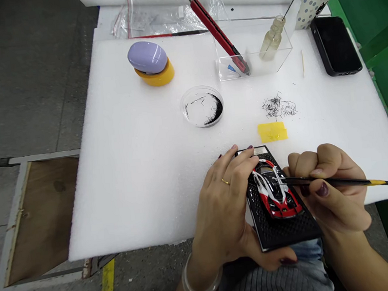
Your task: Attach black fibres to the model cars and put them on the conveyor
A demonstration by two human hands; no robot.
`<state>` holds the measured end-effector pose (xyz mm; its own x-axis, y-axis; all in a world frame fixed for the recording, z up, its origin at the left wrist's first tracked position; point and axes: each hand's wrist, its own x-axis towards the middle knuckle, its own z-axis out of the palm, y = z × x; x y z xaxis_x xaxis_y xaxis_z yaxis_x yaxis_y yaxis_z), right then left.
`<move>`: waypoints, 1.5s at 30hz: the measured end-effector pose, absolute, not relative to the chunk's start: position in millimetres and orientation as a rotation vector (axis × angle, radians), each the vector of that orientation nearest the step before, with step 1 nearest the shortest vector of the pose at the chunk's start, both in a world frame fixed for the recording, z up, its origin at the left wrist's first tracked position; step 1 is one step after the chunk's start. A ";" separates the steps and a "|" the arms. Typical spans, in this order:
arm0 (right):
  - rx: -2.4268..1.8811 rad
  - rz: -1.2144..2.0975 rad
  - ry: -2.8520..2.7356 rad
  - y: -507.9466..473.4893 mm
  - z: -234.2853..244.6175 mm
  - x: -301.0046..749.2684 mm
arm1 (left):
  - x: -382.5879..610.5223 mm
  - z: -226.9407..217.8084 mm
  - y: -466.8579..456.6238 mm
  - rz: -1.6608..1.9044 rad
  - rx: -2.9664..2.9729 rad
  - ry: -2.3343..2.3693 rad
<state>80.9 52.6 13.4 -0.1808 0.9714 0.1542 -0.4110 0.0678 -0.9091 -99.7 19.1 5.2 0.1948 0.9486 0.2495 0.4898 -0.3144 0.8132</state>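
A small red, white and black model car [276, 191] sits on a black textured base [284, 228] at the near edge of the white foam mat [141, 169]. My left hand [227, 206] grips the base from the left, thumb under its front edge, fingers curled along its side. My right hand [328, 187] is closed round a thin black brush [348, 182] with a yellow band. The brush tip touches the car's roof.
Behind the car lie a yellow tape piece [272, 132], a pile of tiny black pins [278, 107] and a clear dish [202, 106] of black bits. Further back stand a purple and yellow case [151, 62], a clear box [251, 48] with a red knife, and a black phone [335, 45].
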 end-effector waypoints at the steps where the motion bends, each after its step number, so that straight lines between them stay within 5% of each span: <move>1: -0.708 1.439 -1.095 52.9 13.8 80.6 | -99.8 5.0 19.4 1.023 1.898 1.338; 19: -0.937 0.951 -1.124 50.3 12.8 77.8 | -96.1 4.6 22.1 1.009 1.944 1.352; 27: -1.197 1.072 -1.408 30.2 35.1 140.7 | -28.6 6.5 9.9 1.257 1.942 1.776; 37: -1.480 0.962 -1.705 23.6 45.3 141.8 | -13.4 -3.5 5.0 1.116 2.077 1.846; 41: -1.657 0.598 -1.588 23.2 35.5 199.7 | -60.2 -0.5 13.3 1.316 2.097 1.760; 45: -2.005 0.064 -1.292 22.2 16.7 302.3 | -107.0 -3.7 27.4 1.048 1.843 1.969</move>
<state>302.3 22.2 16.7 0.4923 0.8046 0.3321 0.7677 -0.2215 -0.6013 -107.0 27.4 -3.7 -0.1709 0.9425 0.2873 0.7646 -0.0570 0.6420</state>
